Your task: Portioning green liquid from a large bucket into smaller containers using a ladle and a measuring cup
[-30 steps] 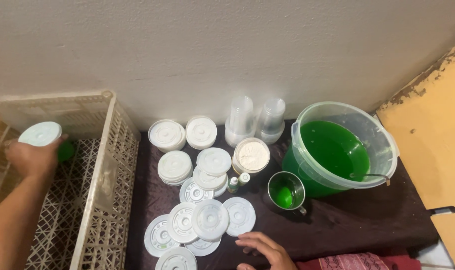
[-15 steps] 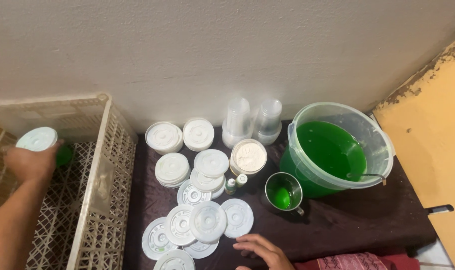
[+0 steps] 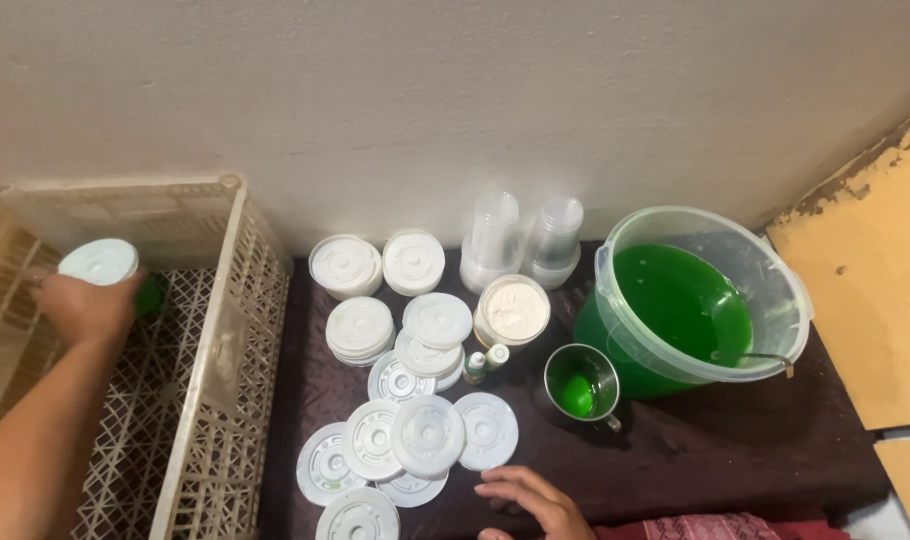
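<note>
Head view, single frame, looking down on a dark-clothed table against a pale wall.

Left hand (image 3: 83, 303): fingers curled closed around a lidded cup (image 3: 110, 270) of green liquid, white lid uppermost, green showing just below the fingers. The cup is inside the cream plastic crate (image 3: 225, 330), near its far left corner, above the lattice floor; whether it rests on the floor cannot be told.

Right hand (image 3: 530, 500): fingers loosely spread and flat, resting on the dark cloth (image 3: 695, 450) at the near edge, holding nothing; nearest thing is a loose white lid (image 3: 487, 430), just beside the fingertips but apart.

Loose white lids (image 3: 427, 435): about seven in the overlapping near cluster, ribbed and round with a raised centre.

Stacks of lids (image 3: 360, 328): roughly four to five low piles further back, two against the wall; exact count in each cannot be told.

Clear empty cups (image 3: 495, 235): two nested stacks, upside down by the wall.

Tub of white powder (image 3: 515, 310): one, open, between the lid stacks and the bucket.

Small bottles (image 3: 485, 362): two, green-capped, just beside the tub.

Bucket (image 3: 775, 290): one, translucent, well filled with bright green liquid, wire handle down at its right rim.

Metal mug (image 3: 581, 385): one, green liquid inside, touching or just in front of the bucket.
</note>
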